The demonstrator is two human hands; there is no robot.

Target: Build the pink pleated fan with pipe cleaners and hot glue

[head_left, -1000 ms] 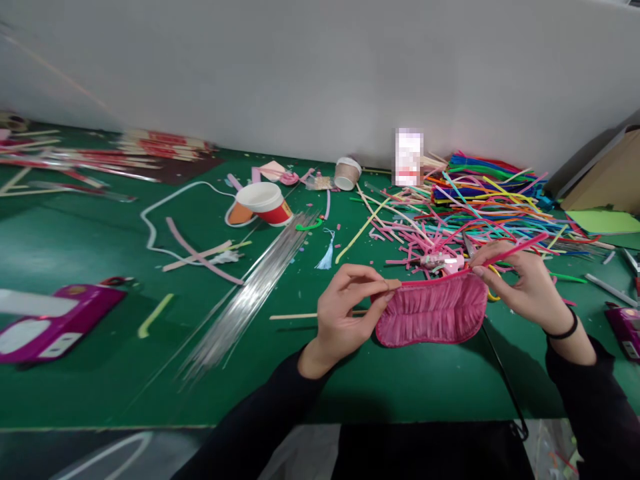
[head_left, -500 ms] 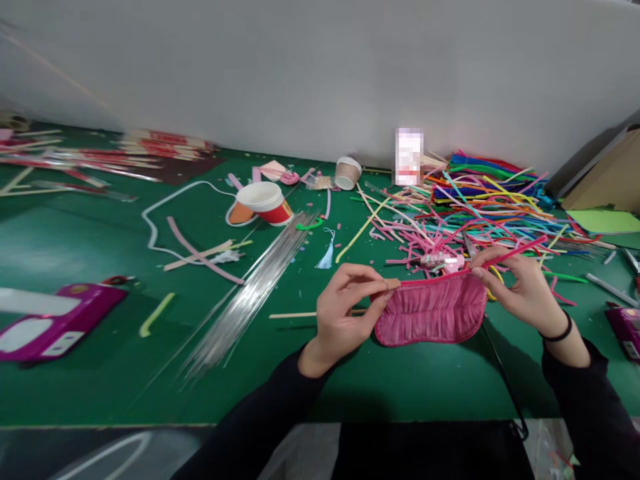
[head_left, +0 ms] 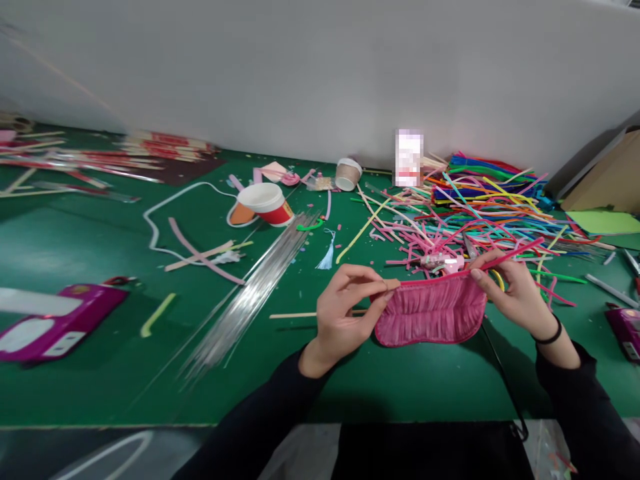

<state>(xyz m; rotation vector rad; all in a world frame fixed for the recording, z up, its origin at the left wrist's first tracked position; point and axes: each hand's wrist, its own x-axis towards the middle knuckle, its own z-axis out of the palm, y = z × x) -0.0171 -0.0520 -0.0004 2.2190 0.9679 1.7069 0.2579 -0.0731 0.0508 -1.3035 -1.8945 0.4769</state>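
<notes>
A pink pleated panel [head_left: 430, 313] with a darker rim is held up over the green table. My left hand [head_left: 350, 310] pinches its upper left corner between thumb and fingers. Along the panel's top edge runs a bright pink pipe cleaner [head_left: 523, 252], whose free end slants up past my right hand [head_left: 513, 283]. The right thumb and forefinger are closed on that strip at the panel's upper right corner. A thin wooden stick [head_left: 293, 315] sticks out to the left from behind my left hand. Just behind the panel lies a pink glue gun [head_left: 440, 262], partly covered.
Behind the hands is a heap of coloured pipe cleaners [head_left: 495, 193]. Thin metal wires [head_left: 250, 293] lie left of my left hand, near a red and white paper cup [head_left: 273, 207]. A purple device [head_left: 75, 320] sits far left; a light blue tassel [head_left: 327, 253] lies mid-table.
My right hand has shifted slightly left and down along the pink pipe cleaner. The left hand and the panel stay almost where they were.
</notes>
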